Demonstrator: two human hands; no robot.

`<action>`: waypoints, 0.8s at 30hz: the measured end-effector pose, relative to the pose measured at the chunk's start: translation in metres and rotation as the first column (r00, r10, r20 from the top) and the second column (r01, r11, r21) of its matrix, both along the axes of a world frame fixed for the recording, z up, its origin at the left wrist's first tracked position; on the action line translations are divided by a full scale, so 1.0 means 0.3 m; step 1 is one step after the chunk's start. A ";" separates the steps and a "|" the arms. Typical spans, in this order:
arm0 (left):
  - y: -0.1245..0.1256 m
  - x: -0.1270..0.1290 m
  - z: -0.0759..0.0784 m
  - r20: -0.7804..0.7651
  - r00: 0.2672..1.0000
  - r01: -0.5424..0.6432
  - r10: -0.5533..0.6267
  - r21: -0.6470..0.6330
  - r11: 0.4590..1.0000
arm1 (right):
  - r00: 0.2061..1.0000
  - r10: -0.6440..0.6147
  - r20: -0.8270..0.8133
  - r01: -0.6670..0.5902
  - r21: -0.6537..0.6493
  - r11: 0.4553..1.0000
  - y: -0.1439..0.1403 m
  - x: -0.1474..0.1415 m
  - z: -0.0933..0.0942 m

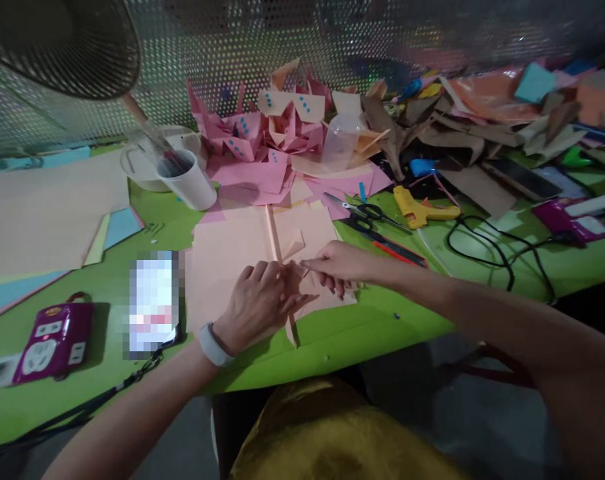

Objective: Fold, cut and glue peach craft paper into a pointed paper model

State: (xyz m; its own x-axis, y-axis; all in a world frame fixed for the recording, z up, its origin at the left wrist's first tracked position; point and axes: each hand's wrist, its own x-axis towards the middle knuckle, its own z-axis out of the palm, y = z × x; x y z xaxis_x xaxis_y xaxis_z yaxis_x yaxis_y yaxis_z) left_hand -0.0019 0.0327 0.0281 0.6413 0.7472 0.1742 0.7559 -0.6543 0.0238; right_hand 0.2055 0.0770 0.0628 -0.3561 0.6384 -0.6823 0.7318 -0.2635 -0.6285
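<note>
A narrow folded strip of peach paper (272,233) lies lengthwise over peach paper sheets (222,253) on the green table. My left hand (259,300), with a pale band on its wrist, is curled over the strip's middle and grips it; the strip's lower end sticks out below the palm. From the right, my right hand (339,263) meets it, thumb and index finger closed at the strip's edge and the other fingers bent. The fingertips partly hide the spot they work on. A small folded paper piece (295,243) lies just beyond them.
Scissors (365,210), a red-and-black cutter (399,250) and a yellow glue gun (422,208) with its cord lie right. A phone (153,303) and a purple power strip (57,340) are left. Behind stand a white cup (195,187) and folded pink papers (262,133).
</note>
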 end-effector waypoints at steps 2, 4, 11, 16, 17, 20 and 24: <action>0.000 0.002 0.000 -0.010 1.000 0.001 0.000 0.013 1.000 | 1.000 -0.023 -0.005 0.023 -0.105 0.994 0.044 -0.022 -0.022; -0.001 0.003 0.001 -0.021 1.000 0.000 0.000 0.013 1.000 | 1.000 -0.018 0.002 0.018 -0.127 0.992 0.067 -0.038 -0.039; -0.004 0.003 0.009 -0.070 0.997 -0.026 0.025 -0.024 0.999 | 0.996 0.060 0.063 -0.050 -0.141 0.989 0.078 -0.043 -0.013; -0.004 0.003 0.005 -0.094 0.995 -0.034 0.031 -0.027 0.999 | 0.999 0.018 0.049 -0.010 -0.152 0.988 0.061 0.000 -0.013; -0.004 0.002 0.004 -0.090 0.996 -0.033 0.030 -0.028 0.999 | 0.999 0.003 0.051 0.005 -0.158 0.987 0.057 0.010 -0.015; -0.004 0.002 0.003 -0.072 0.997 -0.033 0.031 -0.028 0.999 | 0.997 -0.021 0.070 0.034 -0.192 0.981 0.052 0.033 -0.013; -0.005 0.005 0.007 -0.060 0.998 -0.036 0.034 -0.029 0.999 | 0.997 -0.061 0.039 0.067 -0.161 0.985 0.060 0.032 0.002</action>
